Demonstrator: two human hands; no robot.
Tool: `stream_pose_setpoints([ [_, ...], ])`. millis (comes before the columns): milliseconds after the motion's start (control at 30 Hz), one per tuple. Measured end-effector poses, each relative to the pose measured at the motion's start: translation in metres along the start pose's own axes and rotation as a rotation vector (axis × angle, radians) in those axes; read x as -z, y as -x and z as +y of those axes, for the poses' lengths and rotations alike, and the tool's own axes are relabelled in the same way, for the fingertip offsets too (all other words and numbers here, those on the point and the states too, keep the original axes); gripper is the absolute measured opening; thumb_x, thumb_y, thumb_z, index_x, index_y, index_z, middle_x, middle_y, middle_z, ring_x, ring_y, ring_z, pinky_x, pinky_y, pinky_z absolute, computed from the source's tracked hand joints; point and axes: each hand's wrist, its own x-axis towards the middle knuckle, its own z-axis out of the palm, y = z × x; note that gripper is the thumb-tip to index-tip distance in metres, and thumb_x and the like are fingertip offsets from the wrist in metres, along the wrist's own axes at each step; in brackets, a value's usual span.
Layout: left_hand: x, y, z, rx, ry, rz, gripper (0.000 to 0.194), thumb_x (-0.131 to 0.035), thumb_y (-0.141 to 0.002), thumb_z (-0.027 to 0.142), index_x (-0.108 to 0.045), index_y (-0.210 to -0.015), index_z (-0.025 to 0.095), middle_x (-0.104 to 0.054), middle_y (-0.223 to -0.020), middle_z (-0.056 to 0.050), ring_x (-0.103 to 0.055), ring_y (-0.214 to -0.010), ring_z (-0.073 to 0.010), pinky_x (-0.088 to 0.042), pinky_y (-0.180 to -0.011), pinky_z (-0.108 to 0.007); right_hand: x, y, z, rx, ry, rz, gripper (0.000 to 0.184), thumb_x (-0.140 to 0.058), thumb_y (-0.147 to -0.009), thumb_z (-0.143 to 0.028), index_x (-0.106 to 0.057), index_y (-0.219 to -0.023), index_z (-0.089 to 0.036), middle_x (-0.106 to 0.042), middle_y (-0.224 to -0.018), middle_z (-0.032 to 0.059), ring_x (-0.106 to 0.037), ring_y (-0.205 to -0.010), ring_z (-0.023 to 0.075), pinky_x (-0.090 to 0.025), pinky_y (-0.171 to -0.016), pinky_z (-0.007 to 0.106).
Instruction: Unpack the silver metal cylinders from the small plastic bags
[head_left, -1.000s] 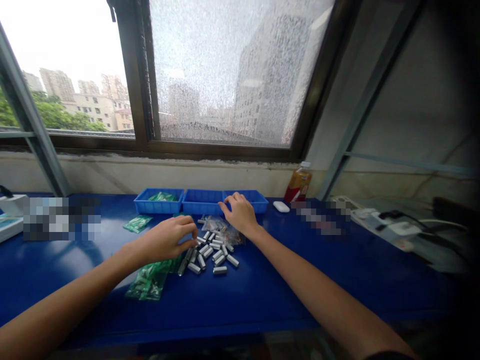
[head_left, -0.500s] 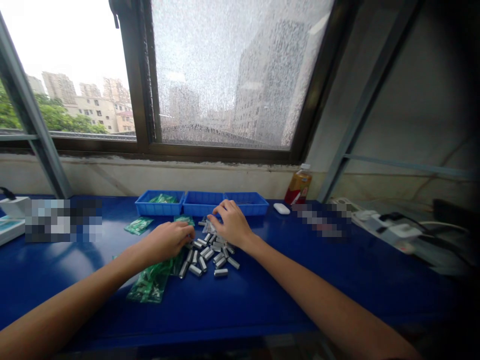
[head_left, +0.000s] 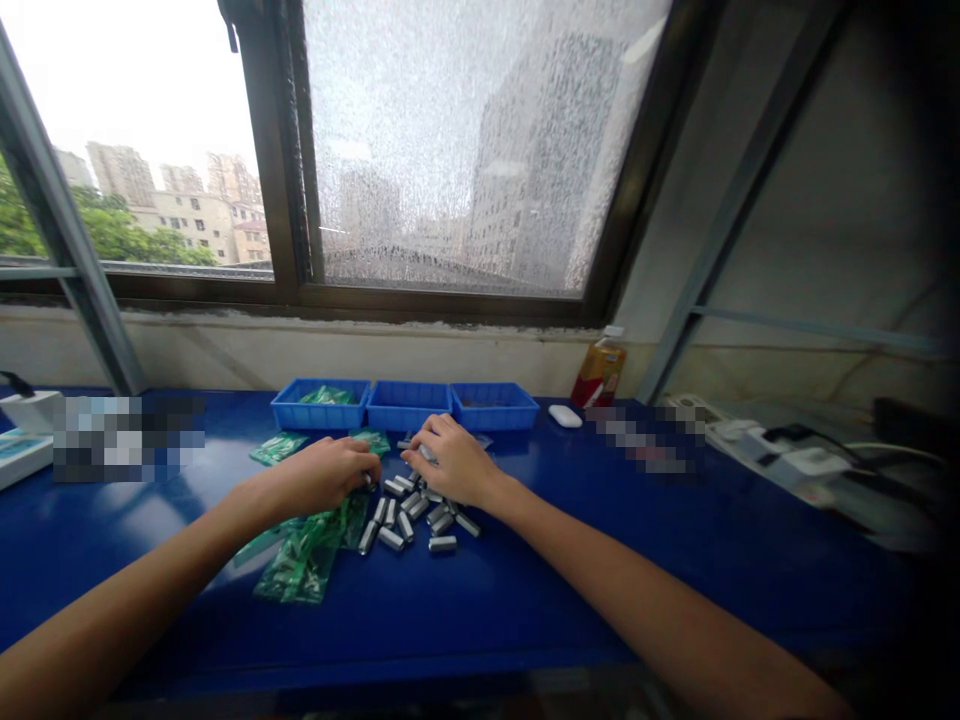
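Short silver metal cylinders lie in a loose pile on the blue table. My left hand is closed at the pile's left edge, over green plastic bags; a shiny silver bit, seemingly one of the cylinders, shows at its fingertips. Over the back of the pile, my right hand has its fingers curled. Something pale and shiny shows under them, too small to name. Below my left hand lie green bags with small parts inside. More green bags, one by the left and one behind my left hand, lie flat.
Three blue bins stand in a row at the back: the left bin holds green bags, beside the middle bin and right bin. A bottle, a white case and power strips are to the right.
My left hand has drawn slightly left, away from the cylinders. My right hand has come down and left over the pile, its fingers curling closer together.
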Motion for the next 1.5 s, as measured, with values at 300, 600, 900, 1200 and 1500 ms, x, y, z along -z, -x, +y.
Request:
stream_pose_setpoints([
  [300, -0.004, -0.007, -0.002, 0.045, 0.108, 0.183, 0.022, -0.036, -0.087, 0.019, -0.057, -0.093, 0.017, -0.063, -0.089, -0.006, -0.058, -0.085, -0.0185, -0.044, -0.075, -0.028, 0.002, 0.0, -0.001, 0.063, -0.009, 0.001, 0.022, -0.05, -0.085, -0.035, -0.06, -0.085, -0.015, -0.058, -0.085, 0.0076, -0.049, -0.086, 0.0188, -0.04, -0.078, 0.032],
  [600, -0.015, -0.01, 0.011, -0.031, 0.335, 0.371, 0.032, -0.032, -0.089, 0.021, -0.031, -0.121, 0.016, -0.059, -0.088, -0.006, -0.058, -0.08, -0.0172, -0.046, -0.073, -0.031, 0.005, 0.001, -0.023, 0.185, 0.038, 0.048, 0.014, -0.051, -0.082, -0.026, -0.055, -0.092, -0.016, -0.057, -0.086, 0.007, -0.048, -0.082, 0.0189, -0.038, -0.071, 0.03],
  [900, -0.015, -0.011, 0.015, -0.034, 0.364, 0.437, 0.027, -0.028, -0.091, 0.019, -0.028, -0.117, 0.015, -0.055, -0.081, -0.004, -0.055, -0.071, -0.0143, -0.045, -0.069, -0.028, 0.005, 0.002, -0.021, 0.179, -0.02, 0.089, 0.013, -0.053, -0.081, -0.025, -0.054, -0.091, -0.016, -0.057, -0.084, 0.0053, -0.049, -0.08, 0.0177, -0.037, -0.07, 0.029],
  [1200, -0.012, -0.01, 0.025, 0.026, 0.416, 0.419, 0.022, -0.027, -0.092, 0.023, -0.036, -0.111, 0.017, -0.057, -0.08, -0.003, -0.059, -0.072, -0.015, -0.045, -0.066, -0.027, 0.003, 0.001, -0.018, 0.164, -0.018, 0.081, 0.013, -0.044, -0.087, -0.023, -0.054, -0.088, -0.014, -0.057, -0.079, 0.0067, -0.049, -0.076, 0.0176, -0.039, -0.067, 0.029],
  [1500, -0.015, -0.013, 0.023, 0.041, 0.289, 0.506, 0.017, -0.042, -0.085, 0.021, -0.047, -0.101, 0.016, -0.059, -0.085, -0.005, -0.057, -0.078, -0.0165, -0.045, -0.069, -0.028, 0.0, 0.0, -0.014, 0.074, -0.009, 0.092, 0.032, -0.029, -0.093, -0.024, -0.054, -0.076, -0.015, -0.057, -0.072, 0.006, -0.05, -0.071, 0.0159, -0.039, -0.066, 0.028],
])
